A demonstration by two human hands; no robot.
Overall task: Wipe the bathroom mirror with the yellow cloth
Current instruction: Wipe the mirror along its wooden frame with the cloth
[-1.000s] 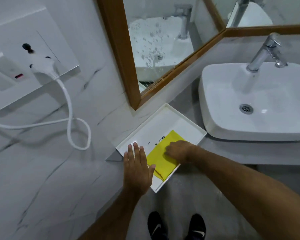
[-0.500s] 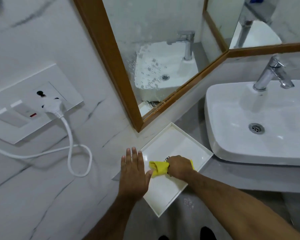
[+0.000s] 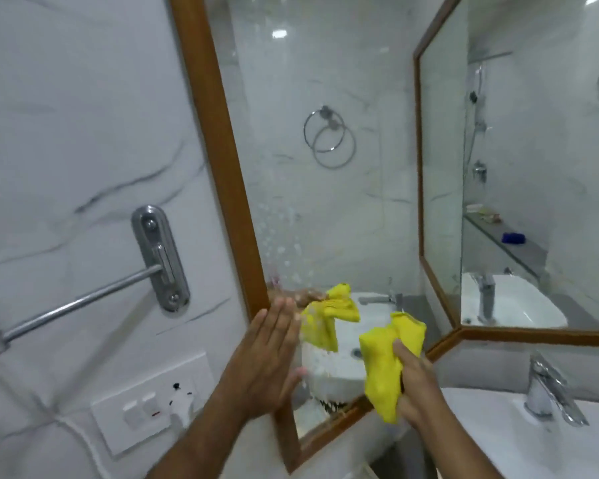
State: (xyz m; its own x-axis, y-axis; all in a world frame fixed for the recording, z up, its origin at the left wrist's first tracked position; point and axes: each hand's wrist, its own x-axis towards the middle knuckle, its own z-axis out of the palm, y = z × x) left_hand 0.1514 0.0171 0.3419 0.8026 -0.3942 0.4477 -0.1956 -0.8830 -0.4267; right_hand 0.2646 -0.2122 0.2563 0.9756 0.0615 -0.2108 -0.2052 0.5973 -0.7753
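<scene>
My right hand [image 3: 414, 385] grips the crumpled yellow cloth [image 3: 384, 368] and holds it up just in front of the lower part of the wood-framed mirror [image 3: 325, 184]. The glass carries white foam spots near its lower left. The cloth's reflection shows as a second yellow bunch in the glass. My left hand [image 3: 267, 361] is raised with flat, open fingers beside the mirror's left frame edge [image 3: 222, 150], holding nothing.
A second framed mirror [image 3: 519, 167] meets the first at the corner. A white basin [image 3: 498, 440] with a chrome tap [image 3: 550, 392] sits at lower right. On the left wall are a chrome towel bar [image 3: 83, 299] and a switch plate [image 3: 153, 406] with a white plug.
My right hand has lifted the yellow cloth out of the white tray up to the mirror. My left hand rose from the tray edge. The view tilted upward; the tray is out of sight.
</scene>
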